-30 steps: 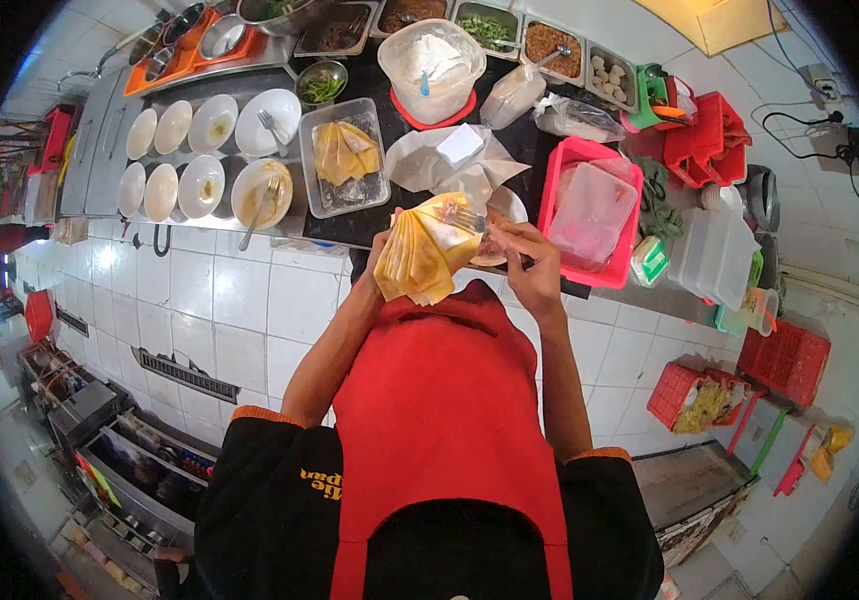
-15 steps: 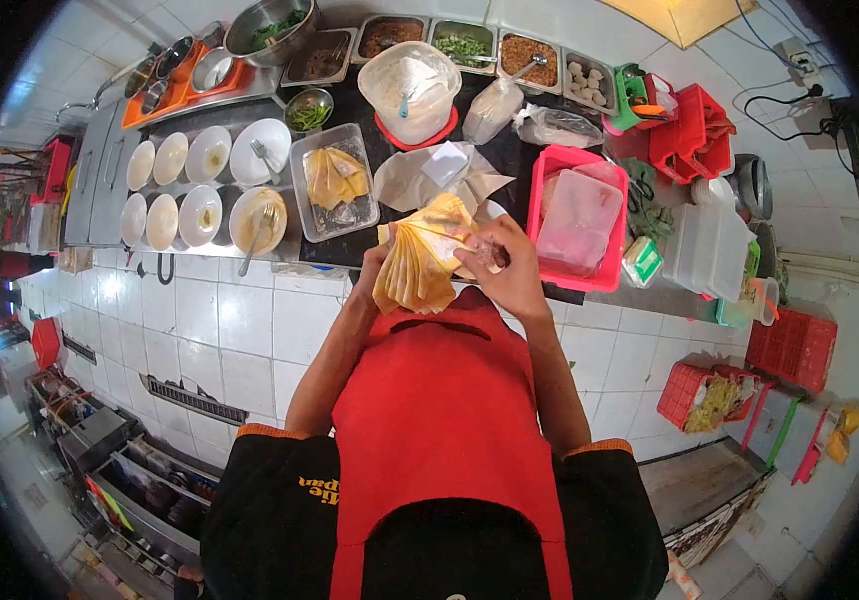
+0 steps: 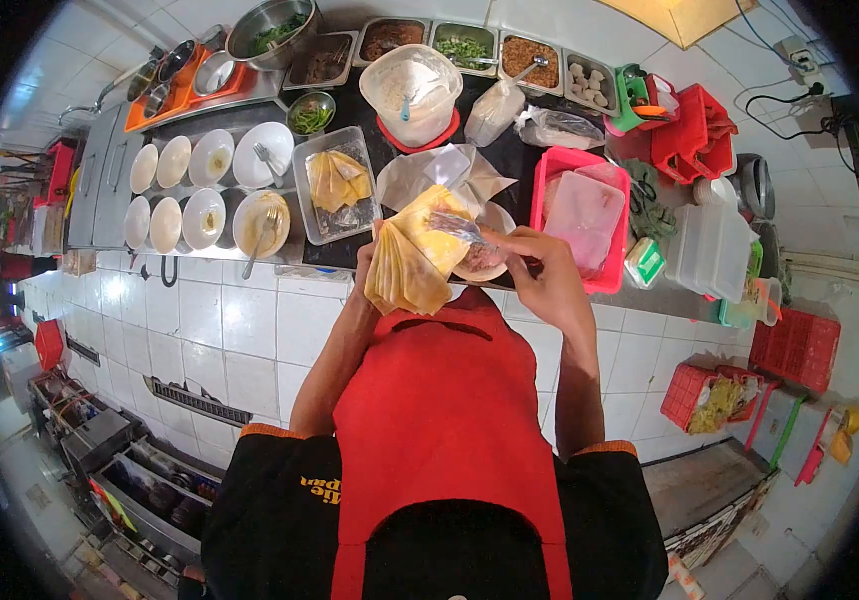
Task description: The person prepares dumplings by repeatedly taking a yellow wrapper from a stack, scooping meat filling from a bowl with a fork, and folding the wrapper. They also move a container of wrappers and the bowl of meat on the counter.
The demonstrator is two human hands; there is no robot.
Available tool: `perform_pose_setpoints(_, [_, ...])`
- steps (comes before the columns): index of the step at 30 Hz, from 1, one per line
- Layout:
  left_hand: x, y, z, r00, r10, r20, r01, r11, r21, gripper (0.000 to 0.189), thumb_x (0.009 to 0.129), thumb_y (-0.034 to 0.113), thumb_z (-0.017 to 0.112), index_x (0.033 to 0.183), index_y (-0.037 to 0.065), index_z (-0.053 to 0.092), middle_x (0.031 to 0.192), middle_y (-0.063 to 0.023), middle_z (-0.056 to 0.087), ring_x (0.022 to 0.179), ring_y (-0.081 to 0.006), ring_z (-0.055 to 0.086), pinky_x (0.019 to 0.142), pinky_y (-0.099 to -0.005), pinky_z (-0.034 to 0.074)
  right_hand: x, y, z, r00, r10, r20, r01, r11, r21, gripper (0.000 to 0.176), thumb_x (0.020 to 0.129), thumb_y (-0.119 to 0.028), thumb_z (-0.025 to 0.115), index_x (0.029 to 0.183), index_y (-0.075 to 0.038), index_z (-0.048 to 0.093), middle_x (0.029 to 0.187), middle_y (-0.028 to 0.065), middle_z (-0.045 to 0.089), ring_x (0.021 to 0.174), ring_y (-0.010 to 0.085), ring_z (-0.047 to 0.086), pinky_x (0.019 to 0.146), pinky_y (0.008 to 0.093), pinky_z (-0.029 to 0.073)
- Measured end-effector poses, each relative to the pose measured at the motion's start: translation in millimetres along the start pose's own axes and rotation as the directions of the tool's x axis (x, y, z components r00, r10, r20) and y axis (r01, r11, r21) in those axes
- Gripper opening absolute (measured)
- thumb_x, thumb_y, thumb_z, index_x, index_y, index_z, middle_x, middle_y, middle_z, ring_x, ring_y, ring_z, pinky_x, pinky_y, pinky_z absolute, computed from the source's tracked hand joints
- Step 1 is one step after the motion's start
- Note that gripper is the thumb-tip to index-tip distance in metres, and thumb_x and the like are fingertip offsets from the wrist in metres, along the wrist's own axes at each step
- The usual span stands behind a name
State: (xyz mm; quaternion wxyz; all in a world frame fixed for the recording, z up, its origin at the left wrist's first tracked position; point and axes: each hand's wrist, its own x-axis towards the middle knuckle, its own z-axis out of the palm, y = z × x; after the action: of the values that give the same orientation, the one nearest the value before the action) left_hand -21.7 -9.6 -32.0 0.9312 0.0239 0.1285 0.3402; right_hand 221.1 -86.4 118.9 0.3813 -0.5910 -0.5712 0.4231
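Note:
My left hand (image 3: 369, 262) is closed on a fanned stack of yellow wrapper sheets (image 3: 415, 256) above the counter's front edge. In my right hand (image 3: 541, 262) is a fork (image 3: 457, 227), its end over the top sheet. Just beneath this hand sits a round bowl of pinkish filling (image 3: 484, 262), partly hidden by the fork and fingers. A clear rectangular tray (image 3: 357, 215) to the left holds more folded yellow wrappers (image 3: 337, 181). Brown paper (image 3: 409, 180) lies behind the sheets.
White bowls (image 3: 211, 158) stand in two rows at the left. Behind are a large white tub (image 3: 411, 90) and metal pans of ingredients (image 3: 464, 45). A pink basket (image 3: 617, 270) and clear plastic boxes (image 3: 714, 250) are at the right.
My right hand has moved right, away from the sheets, and the fork and the bowl of filling now show more clearly. The sheets have shifted slightly left.

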Motion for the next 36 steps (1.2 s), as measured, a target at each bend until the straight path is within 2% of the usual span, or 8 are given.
perform_pose_setpoints(6, [-3.2,8.5,2.4,0.998,-0.02,0.066,0.02,1.0,0.004,0.063,0.103,0.049,0.042,0.141,-0.001,0.043,0.129,-0.0213,0.06,0.114,-0.0333,0.064,0.097,-0.0466,0.054,7.7,13.0,-3.7,0.989,0.147,0.03,-0.146,0.989,-0.032,0.042,0.086,0.014,0.052,0.117,-0.006,0.072,0.1,0.0154,0.069,0.091,0.024,0.067,0.084,0.0311,0.051])
perform_pose_setpoints(8, [-5.2,8.1,7.4,0.998,-0.021,0.051,0.02,1.0,0.02,0.062,0.104,0.049,0.042,0.14,-0.001,0.044,0.129,-0.0209,0.06,0.114,-0.033,0.064,0.097,-0.0468,0.055,3.8,19.0,2.2,1.0,0.008,-0.023,-0.008,1.0,-0.015,0.048,0.087,0.016,0.054,0.121,-0.011,0.072,0.084,0.001,0.055,0.066,0.008,0.044,0.057,0.0222,0.034])
perform_pose_setpoints(14, [-5.5,5.0,26.1,0.996,0.09,0.015,-0.091,0.996,0.009,0.066,0.103,0.054,0.041,0.142,0.001,0.044,0.131,-0.02,0.059,0.117,-0.0337,0.063,0.099,-0.0476,0.053,6.3,37.4,43.4,0.905,-0.308,-0.293,0.299,0.951,-0.074,0.046,0.083,0.018,0.056,0.117,-0.007,0.074,0.095,0.0091,0.066,0.082,0.0166,0.063,0.069,0.0226,0.046])
perform_pose_setpoints(22, [-14.0,15.6,29.9,0.982,0.182,0.049,-0.177,0.98,-0.089,0.064,0.104,0.055,0.035,0.142,0.005,0.045,0.134,-0.0189,0.058,0.118,-0.034,0.062,0.101,-0.0495,0.051,-0.9,29.4,11.2,0.957,-0.147,-0.249,0.137,0.989,-0.059,0.031,0.084,0.013,0.062,0.109,-0.002,0.074,0.096,0.0112,0.07,0.09,0.0191,0.067,0.08,0.0276,0.051])
perform_pose_setpoints(26, [-11.9,9.3,29.7,0.999,0.023,-0.041,-0.016,0.988,0.155,0.066,0.103,0.055,0.039,0.14,0.001,0.045,0.13,-0.0173,0.06,0.116,-0.0301,0.063,0.098,-0.0452,0.053,12.0,13.5,24.2,0.968,-0.083,-0.236,0.148,0.951,0.272,0.013,0.089,0.0,0.07,0.102,0.001,0.071,0.095,0.006,0.066,0.081,0.008,0.06,0.069,0.0216,0.046])
perform_pose_setpoints(32, [-11.9,1.1,32.5,0.991,0.046,-0.127,-0.016,0.974,0.225,0.063,0.103,0.051,0.043,0.136,-0.003,0.047,0.124,-0.0162,0.063,0.11,-0.0258,0.066,0.094,-0.0412,0.056,21.0,15.9,52.2,0.994,0.009,-0.11,-0.022,0.992,-0.121,0.025,0.077,-0.009,0.084,0.096,-0.002,0.069,0.099,0.0029,0.066,0.073,0.0051,0.05,0.063,0.0206,0.039])
perform_pose_setpoints(34, [-5.7,6.0,6.0,0.989,-0.016,0.145,0.007,0.998,0.064,0.061,0.105,0.047,0.043,0.138,-0.004,0.046,0.125,-0.0164,0.063,0.111,-0.0264,0.066,0.094,-0.0415,0.056,23.1,14.1,69.3,0.901,-0.418,-0.119,0.403,0.906,-0.132,0.024,0.078,-0.01,0.084,0.096,-0.003,0.07,0.099,0.0033,0.068,0.069,0.0061,0.05,0.061,0.0215,0.039])
perform_pose_setpoints(36, [-2.9,5.0,-20.8,0.993,0.116,-0.03,-0.104,0.958,0.268,0.061,0.106,0.046,0.041,0.142,-0.003,0.043,0.13,-0.0182,0.061,0.113,-0.0306,0.065,0.097,-0.0436,0.055,2.6,-13.4,71.3,0.966,-0.26,-0.005,0.257,0.956,-0.142,0.025,0.08,-0.009,0.081,0.104,-0.004,0.073,0.105,0.0043,0.071,0.076,0.0092,0.058,0.066,0.0237,0.045])
